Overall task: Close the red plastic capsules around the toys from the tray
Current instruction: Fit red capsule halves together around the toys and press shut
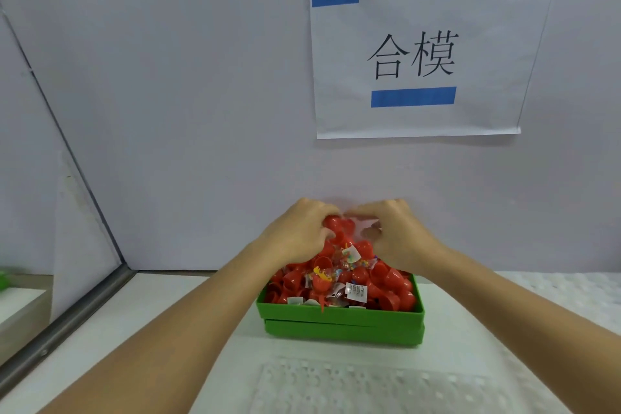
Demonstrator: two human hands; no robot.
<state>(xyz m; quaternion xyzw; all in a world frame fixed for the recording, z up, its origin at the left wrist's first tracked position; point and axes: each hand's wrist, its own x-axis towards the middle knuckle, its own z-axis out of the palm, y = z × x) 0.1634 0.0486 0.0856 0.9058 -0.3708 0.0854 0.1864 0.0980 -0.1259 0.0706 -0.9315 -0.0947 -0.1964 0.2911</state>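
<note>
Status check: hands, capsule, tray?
Left hand grips red capsule above the tray. Right hand pinches a clear toy packet beside it. Capsule not visibly closed. Green tray heaped with capsule halves; nothing blocking.

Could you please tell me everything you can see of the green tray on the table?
The green rectangular tray looks like matte plastic or card, with low straight walls. It appears to be two stacked pieces, the upper sitting slightly offset on a matching lower one. It rests flat on the white table, close to the back wall. It is heaped above its rim with red plastic capsule halves and small toys in clear wrappers. Both hands work above the heap; neither visibly touches the tray.
</note>
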